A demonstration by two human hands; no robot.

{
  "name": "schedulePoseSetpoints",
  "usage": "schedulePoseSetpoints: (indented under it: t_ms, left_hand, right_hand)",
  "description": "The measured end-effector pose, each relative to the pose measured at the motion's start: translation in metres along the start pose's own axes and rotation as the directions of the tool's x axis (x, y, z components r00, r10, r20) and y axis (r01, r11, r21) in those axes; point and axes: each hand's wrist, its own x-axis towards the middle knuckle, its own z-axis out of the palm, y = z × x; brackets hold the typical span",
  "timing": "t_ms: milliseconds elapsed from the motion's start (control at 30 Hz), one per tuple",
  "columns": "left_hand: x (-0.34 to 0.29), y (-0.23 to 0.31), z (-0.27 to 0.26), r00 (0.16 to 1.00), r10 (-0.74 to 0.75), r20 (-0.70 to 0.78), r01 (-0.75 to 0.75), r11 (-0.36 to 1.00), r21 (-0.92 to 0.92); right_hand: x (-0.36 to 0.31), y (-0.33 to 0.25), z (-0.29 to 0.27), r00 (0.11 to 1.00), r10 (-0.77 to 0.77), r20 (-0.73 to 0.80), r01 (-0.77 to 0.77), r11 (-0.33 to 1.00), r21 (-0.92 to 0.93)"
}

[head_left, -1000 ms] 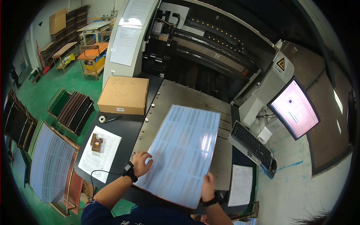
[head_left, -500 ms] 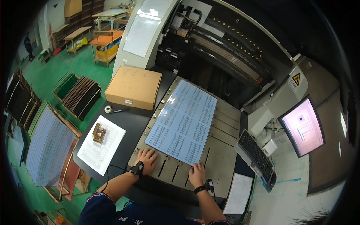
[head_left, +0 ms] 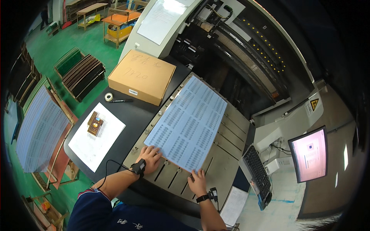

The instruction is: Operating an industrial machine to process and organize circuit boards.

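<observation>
A light blue panel (head_left: 187,123) with rows of dark repeated patterns lies flat on a grey machine table (head_left: 219,163). An orange line shows along its near edge. My left hand (head_left: 150,158) rests with fingers spread at the panel's near left corner, the fingertips touching its edge. At the near right corner, my right hand (head_left: 198,183) reaches the edge with its fingers extended and slightly apart. Neither hand grasps anything. Each wrist wears a black strap with a small device, and cables run from them.
Behind the table is an open machine bay (head_left: 231,57). A cardboard box (head_left: 142,77), tape roll (head_left: 108,97), pen (head_left: 121,101) and brown block (head_left: 95,124) on white paper (head_left: 92,154) sit left. Right are a keyboard (head_left: 256,173) and monitor (head_left: 309,154). Racked panels (head_left: 42,131) stand far left.
The whole view has shifted and turned a little. The right fingers are straighter and more spread. Both hands stay at the panel's near edge, and the panel shows no clear movement on the table.
</observation>
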Motion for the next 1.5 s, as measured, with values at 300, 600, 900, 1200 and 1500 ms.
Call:
schedulePoseSetpoints:
  t_ms: [300, 600, 900, 1200, 1500]
  left_hand:
    - [0.001, 0.002, -0.006, 1.0, -0.014, 0.0, 0.014, 0.999, -0.03]
    - [-0.003, 0.0, 0.0, 1.0, -0.003, 0.006, 0.003, 1.0, -0.009]
    - [-0.011, 0.003, 0.004, 0.999, 0.021, 0.025, -0.025, 0.991, 0.133]
    - [-0.117, 0.031, -0.026, 0.995, 0.01, 0.102, -0.026, 0.987, 0.16]
    - [-0.237, 0.062, -0.032, 0.984, -0.18, -0.007, 0.174, 0.944, 0.281]
  right_hand:
    - [0.001, 0.009, -0.007, 1.0, 0.025, 0.01, -0.026, 0.991, 0.134]
    - [-0.107, -0.05, 0.026, 0.993, 0.07, -0.093, -0.07, 0.998, -0.002]
    - [-0.164, -0.039, 0.025, 0.976, 0.215, -0.041, -0.203, 0.961, 0.189]
    - [-0.234, -0.019, 0.061, 0.91, 0.336, -0.243, -0.34, 0.94, 0.026]
    - [-0.263, 0.004, 0.067, 0.92, 0.15, -0.362, -0.13, 0.988, 0.078]
